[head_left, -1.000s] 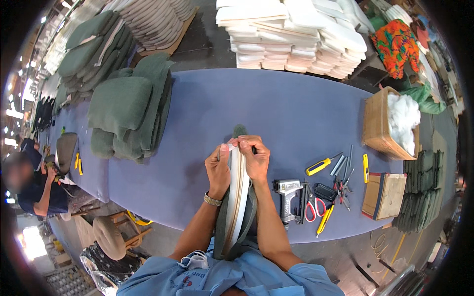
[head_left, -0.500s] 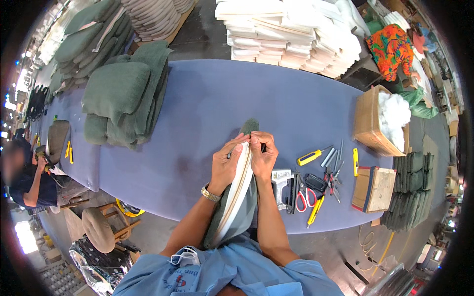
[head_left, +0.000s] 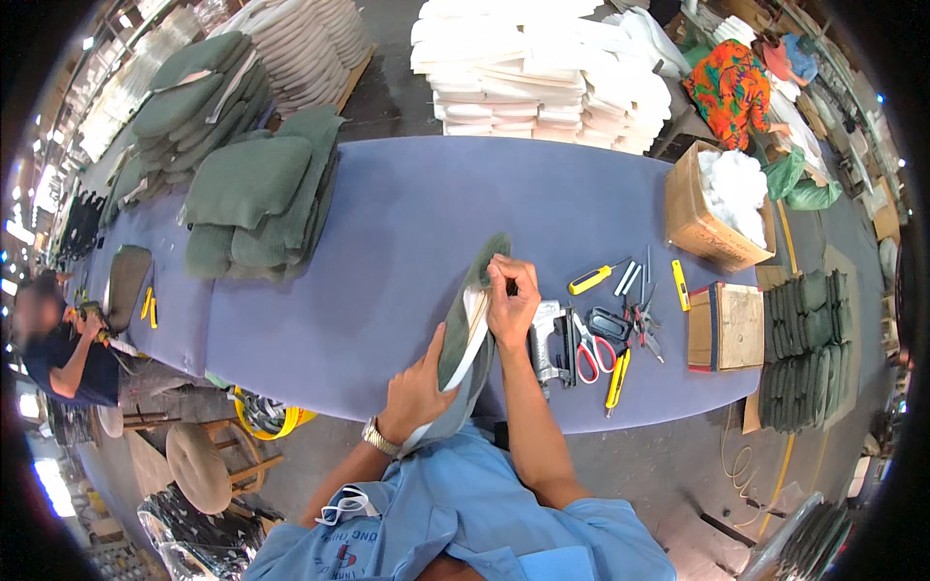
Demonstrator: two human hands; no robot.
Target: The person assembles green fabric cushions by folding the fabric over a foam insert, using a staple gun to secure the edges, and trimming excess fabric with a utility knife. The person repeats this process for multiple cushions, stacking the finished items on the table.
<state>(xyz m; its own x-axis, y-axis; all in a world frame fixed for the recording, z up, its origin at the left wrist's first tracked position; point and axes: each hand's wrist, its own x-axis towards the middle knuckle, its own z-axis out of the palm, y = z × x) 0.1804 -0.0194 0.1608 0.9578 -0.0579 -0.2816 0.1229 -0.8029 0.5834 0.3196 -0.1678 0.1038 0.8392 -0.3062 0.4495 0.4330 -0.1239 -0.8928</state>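
A dark green cushion (head_left: 453, 360) stands on its edge between my hands, its near end against my body. Along its upturned side the fabric cover gapes, and white padding (head_left: 475, 324) shows beside a zipper edge. My left hand (head_left: 415, 395) wraps the near part of the cushion from the left, thumb up along its side. At the far end, my right hand (head_left: 511, 300) pinches the cover's edge between thumb and fingers. Whether a zipper pull is in that pinch is hidden. Right of my right hand lie a staple gun (head_left: 552, 344) and red-handled scissors (head_left: 593, 353).
Past the scissors lie pliers (head_left: 641, 324), a yellow cutter (head_left: 618, 382) and a yellow screwdriver (head_left: 591, 281). A carton of white stuffing (head_left: 712, 218) stands at right, green covers (head_left: 247, 189) are piled at left, and white pads (head_left: 523, 73) behind. A person (head_left: 58, 339) works at far left.
My left hand has slid from the far end back toward me along the cushion. My right hand stays near the far end. Less white padding shows, and the view has shifted slightly.
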